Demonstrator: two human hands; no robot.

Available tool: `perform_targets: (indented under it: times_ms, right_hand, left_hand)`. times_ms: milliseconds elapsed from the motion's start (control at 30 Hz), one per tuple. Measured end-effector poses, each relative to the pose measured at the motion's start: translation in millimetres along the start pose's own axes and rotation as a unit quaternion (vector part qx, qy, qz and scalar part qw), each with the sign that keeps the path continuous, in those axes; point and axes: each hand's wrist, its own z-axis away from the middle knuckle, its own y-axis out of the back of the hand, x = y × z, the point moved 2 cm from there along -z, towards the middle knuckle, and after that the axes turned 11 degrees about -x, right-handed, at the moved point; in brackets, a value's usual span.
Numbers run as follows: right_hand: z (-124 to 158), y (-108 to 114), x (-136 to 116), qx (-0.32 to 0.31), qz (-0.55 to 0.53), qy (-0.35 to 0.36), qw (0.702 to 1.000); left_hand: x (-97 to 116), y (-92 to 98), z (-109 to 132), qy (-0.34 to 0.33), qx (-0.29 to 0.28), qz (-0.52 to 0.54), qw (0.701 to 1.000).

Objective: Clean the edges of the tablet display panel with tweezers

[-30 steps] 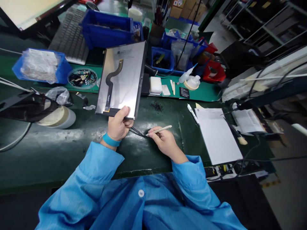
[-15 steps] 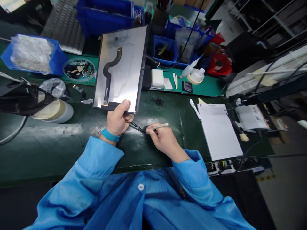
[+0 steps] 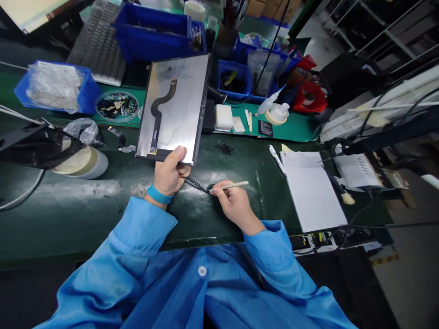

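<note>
My left hand (image 3: 168, 173), with a blue band at the wrist, grips a tablet-sized display panel (image 3: 183, 105) by its lower edge, thumb on top. The panel's silvery back faces me, tilted up, with a curved dark flex cable (image 3: 157, 123) on it. A thin black slotted piece (image 3: 196, 184), perhaps tweezers, runs from beneath that hand toward my right fingertips; whether the hand holds it I cannot tell. My right hand (image 3: 236, 203) is closed around a slim pale stick (image 3: 236, 184), its tip by the black piece's end.
Dark crumbs (image 3: 224, 148) lie beyond my hands. At right are a white pen (image 3: 277, 160), a paper pad (image 3: 312, 189) and a brush (image 3: 347, 197). A white tub (image 3: 98, 164) stands left. Blue bins (image 3: 151, 34), a dish of small parts (image 3: 117, 106) and a bottle (image 3: 270, 100) line the back.
The camera view has tilted up slightly, so the bench sits lower. The panel's top leans back a little more. My right hand's stick lies flatter and points further right.
</note>
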Motion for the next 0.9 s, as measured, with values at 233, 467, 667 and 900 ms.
perform_targets:
  times_ms: [233,467,667,900]
  right_hand:
    - [-5,6,-12,-0.025,0.060,0.050,0.997]
    - [-10,6,-25,-0.061,0.140,0.047,0.987]
    - [-3,7,-16,-0.039,0.080,0.045,0.995]
    - [0,9,1,0.032,-0.052,0.015,0.998]
  left_hand:
    - [1,-2.2,0,0.004,-0.003,-0.008,1.000]
    - [-1,0.9,0,0.015,0.015,-0.012,1.000]
    - [0,-0.6,-1,0.023,0.007,-0.004,1.000]
    - [2,1.3,-4,0.028,0.001,0.026,0.999]
